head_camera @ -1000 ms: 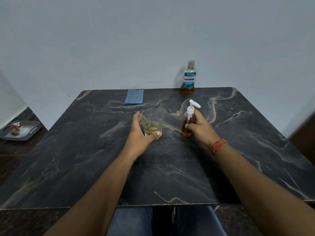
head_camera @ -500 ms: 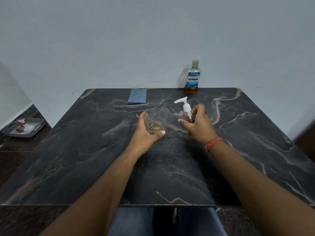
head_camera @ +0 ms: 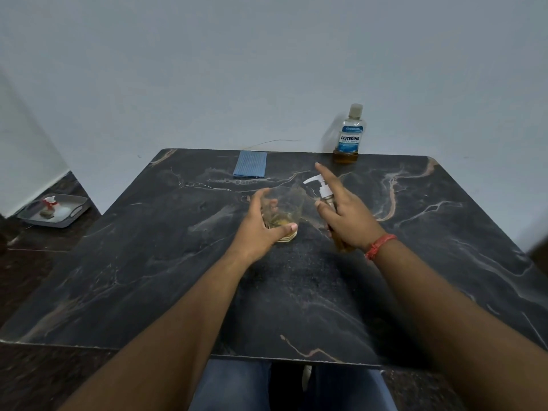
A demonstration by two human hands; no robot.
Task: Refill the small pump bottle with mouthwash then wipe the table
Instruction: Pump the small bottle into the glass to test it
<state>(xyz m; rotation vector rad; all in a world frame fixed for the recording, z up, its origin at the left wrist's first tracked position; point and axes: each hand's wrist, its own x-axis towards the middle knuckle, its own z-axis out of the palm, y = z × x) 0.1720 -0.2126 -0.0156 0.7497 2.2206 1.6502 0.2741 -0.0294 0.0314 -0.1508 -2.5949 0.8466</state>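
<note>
On the dark marble table (head_camera: 415, 277) stands a clear glass (head_camera: 289, 210) with a little amber liquid at the bottom. My left hand (head_camera: 262, 225) curls round its left side, thumb at the front. My right hand (head_camera: 345, 215) grips the small pump bottle (head_camera: 326, 200) with amber liquid, lifted and tilted toward the glass; its white pump head points left over the rim. The index finger is stretched out above the pump. A mouthwash bottle (head_camera: 350, 134) stands capped at the table's far edge. A folded blue cloth (head_camera: 250, 168) lies at the far edge, left of centre.
A grey tray (head_camera: 72, 216) with a small red-and-white object sits on the dark floor at the left. A pale wall runs behind the table. My knees in blue jeans (head_camera: 237, 387) show under the near edge.
My right hand has lifted the pump bottle off the table, turned its nozzle from right to left and tilted it toward the glass. My index finger has stretched out. The left hand has stayed on the glass.
</note>
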